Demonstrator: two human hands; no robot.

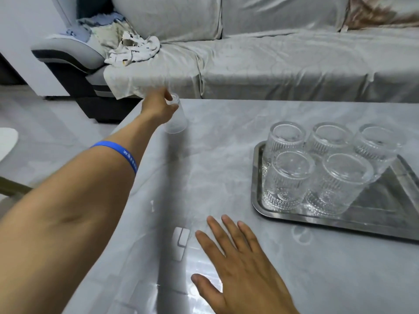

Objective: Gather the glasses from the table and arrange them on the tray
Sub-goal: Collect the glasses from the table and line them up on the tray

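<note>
While left hand (158, 107) reaches to far left edge of surface (226, 155), fingers (169, 96) closed around top of clear glass (175, 118), which stands upside down there. Blue band (122, 152) on left forearm. Right hand (238, 264) flat on near surface, fingers spread, holding nothing. Metal tray (362, 214) at right side of surface, well apart from held glass. Five ribbed glasses (288, 177) upside down on tray: three in back row, two in front, close together. Grey sofa (272, 60) beyond surface, crumpled cloth (133, 51) on its left end.
</note>
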